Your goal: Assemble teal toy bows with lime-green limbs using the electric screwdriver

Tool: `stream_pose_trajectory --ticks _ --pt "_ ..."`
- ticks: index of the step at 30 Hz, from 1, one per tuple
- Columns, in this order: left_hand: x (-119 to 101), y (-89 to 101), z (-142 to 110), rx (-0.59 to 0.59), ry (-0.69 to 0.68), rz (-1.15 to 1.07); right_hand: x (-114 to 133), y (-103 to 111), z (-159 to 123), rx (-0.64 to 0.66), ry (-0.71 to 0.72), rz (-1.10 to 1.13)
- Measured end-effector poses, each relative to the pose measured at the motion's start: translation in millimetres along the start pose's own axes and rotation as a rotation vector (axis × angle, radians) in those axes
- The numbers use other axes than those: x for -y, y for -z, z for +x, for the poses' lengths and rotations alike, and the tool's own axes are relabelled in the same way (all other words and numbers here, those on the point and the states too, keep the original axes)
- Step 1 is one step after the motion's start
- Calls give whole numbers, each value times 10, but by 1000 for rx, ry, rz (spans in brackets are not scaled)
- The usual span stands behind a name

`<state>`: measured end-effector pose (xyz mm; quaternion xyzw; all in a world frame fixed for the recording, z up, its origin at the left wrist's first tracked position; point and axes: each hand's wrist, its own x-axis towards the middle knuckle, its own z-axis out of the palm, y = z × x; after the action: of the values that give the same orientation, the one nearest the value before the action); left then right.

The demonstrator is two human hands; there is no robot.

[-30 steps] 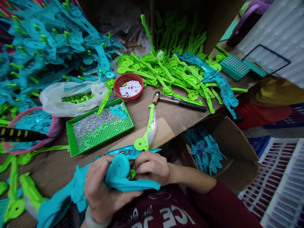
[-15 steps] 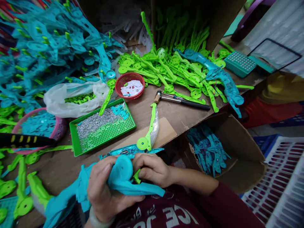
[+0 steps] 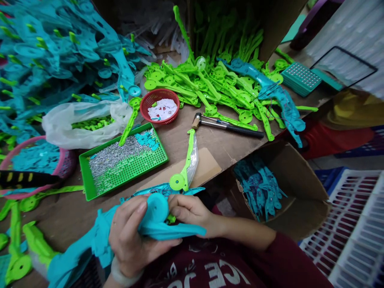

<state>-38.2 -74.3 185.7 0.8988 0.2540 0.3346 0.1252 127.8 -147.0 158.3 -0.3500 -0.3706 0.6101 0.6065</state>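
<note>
My left hand (image 3: 127,238) is wrapped round a blue plastic toy shell (image 3: 172,231) with a round disc at its upper end, held low in front of my shirt. Against the shell's right side, the fingers of my right hand (image 3: 193,216) pinch a small green plastic piece (image 3: 171,219), mostly hidden behind them. Just beyond my hands lies another blue shell (image 3: 154,190) with wires inside. A green toy part with a clear blade (image 3: 192,162) rests on the table edge, its round end touching that shell.
A green tray (image 3: 124,184) holds metal screws and blue bits. Behind it stand a red basket (image 3: 143,114) and a white plastic bag (image 3: 57,136). A hammer (image 3: 240,130) lies near piled green parts (image 3: 210,86). Below the right edge sits an open cardboard box (image 3: 303,200) with blue shells.
The small green piece has gone further in behind the blue shell, and my right hand has closed in on it. The whole view has shifted slightly.
</note>
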Motion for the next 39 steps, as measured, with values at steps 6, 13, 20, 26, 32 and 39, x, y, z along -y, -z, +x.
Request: stream_pose_trajectory --ticks 6,13,20,26,32,39 --pt "46 -144 59 147 -1 66 229 391 -213 -451 57 -408" --pt "144 -373 -7 305 34 178 164 819 -381 -668 68 -804" --pt "120 -454 -29 364 15 241 75 844 -343 -493 226 -1002" --pt "58 -535 -117 330 -57 187 204 983 -256 -320 325 -1217" --pt "-22 -599 -247 252 -53 206 580 1108 192 319 538 -1778" --pt "-39 -638 -508 195 -74 183 625 1086 589 983 726 -1772"
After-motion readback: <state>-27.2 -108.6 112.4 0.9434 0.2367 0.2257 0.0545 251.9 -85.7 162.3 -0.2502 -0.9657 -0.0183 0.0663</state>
